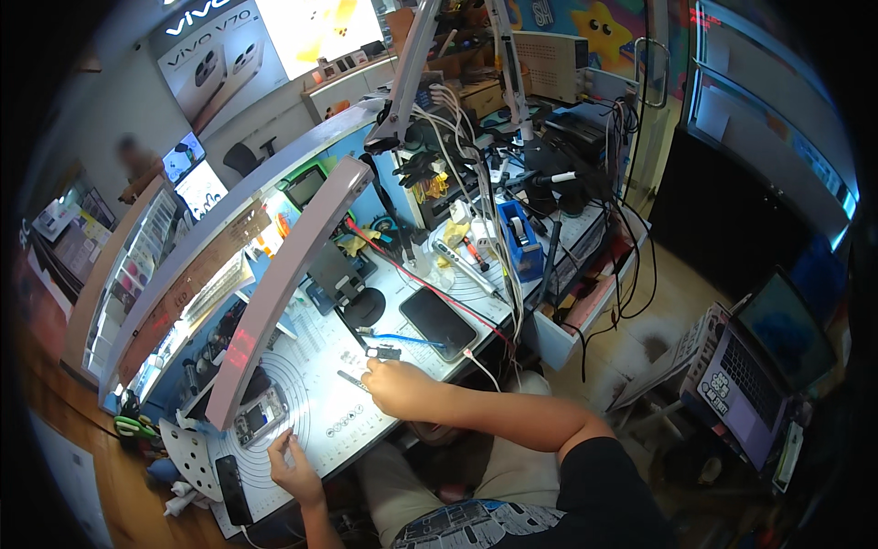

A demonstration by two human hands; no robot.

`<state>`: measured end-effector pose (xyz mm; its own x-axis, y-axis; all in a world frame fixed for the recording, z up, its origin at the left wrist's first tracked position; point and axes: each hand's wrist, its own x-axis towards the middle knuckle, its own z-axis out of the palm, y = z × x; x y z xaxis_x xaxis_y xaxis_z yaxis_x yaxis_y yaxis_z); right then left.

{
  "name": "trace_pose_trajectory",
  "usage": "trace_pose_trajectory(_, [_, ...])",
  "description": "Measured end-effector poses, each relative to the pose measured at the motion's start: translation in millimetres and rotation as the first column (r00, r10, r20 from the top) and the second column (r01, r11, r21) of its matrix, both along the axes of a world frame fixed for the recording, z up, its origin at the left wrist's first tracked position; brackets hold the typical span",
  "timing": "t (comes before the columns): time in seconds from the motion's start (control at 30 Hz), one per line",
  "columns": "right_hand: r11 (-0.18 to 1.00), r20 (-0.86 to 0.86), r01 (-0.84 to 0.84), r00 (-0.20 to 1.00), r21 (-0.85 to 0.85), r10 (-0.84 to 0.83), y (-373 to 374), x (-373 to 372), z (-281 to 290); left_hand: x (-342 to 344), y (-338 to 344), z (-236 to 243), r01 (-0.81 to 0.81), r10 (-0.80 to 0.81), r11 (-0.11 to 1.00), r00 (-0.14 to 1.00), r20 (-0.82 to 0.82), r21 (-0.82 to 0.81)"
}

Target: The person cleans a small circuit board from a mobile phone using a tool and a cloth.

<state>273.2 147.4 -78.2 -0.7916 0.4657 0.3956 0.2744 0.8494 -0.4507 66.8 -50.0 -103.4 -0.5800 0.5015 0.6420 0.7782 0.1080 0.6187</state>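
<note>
My right hand (397, 388) is over the white work mat (315, 403), its fingers curled closed. A small dark part (384, 353) shows at its fingertips; its kind is too small to tell. Beside that hand lies a thin dark strip-shaped tool (351, 380). My left hand (296, 474) is at the mat's near left, thumb and fingers drawn together; whatever may be between them is hidden. Just beyond it lies an opened phone (261, 417) with its inner parts bare. A black phone (439, 322), with a white cable plugged in, rests beyond my right hand.
A long lamp bar (293, 285) slants above the mat. Another phone (232, 489) on a cable lies at the left edge. Farther back are a black stand (364, 309), a blue tape dispenser (519, 242) and tangled cables. A laptop (745, 393) stands at the right.
</note>
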Motion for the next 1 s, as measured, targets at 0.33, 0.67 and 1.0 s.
trace_pose_trajectory(0.33, [0.844, -0.961, 0.487, 0.032, -0.225, -0.274, 212, 187, 237, 6, -8, -11, -0.194, 0.191, 0.981, 0.969, -0.154, 0.001])
trace_pose_trajectory(0.67, [0.770, -0.649, 0.607, 0.669, 0.197, -0.361, 458, 228, 308, 2, -20, -26, -0.315, 0.308, 0.949, 0.937, -0.167, -0.017])
trace_pose_trajectory(1.0, [0.585, -0.297, 0.731, 0.680, 0.352, -0.671, 496, 196, 322, 10, -13, -7, -0.465, 0.399, 0.885, 0.771, -0.497, -0.010])
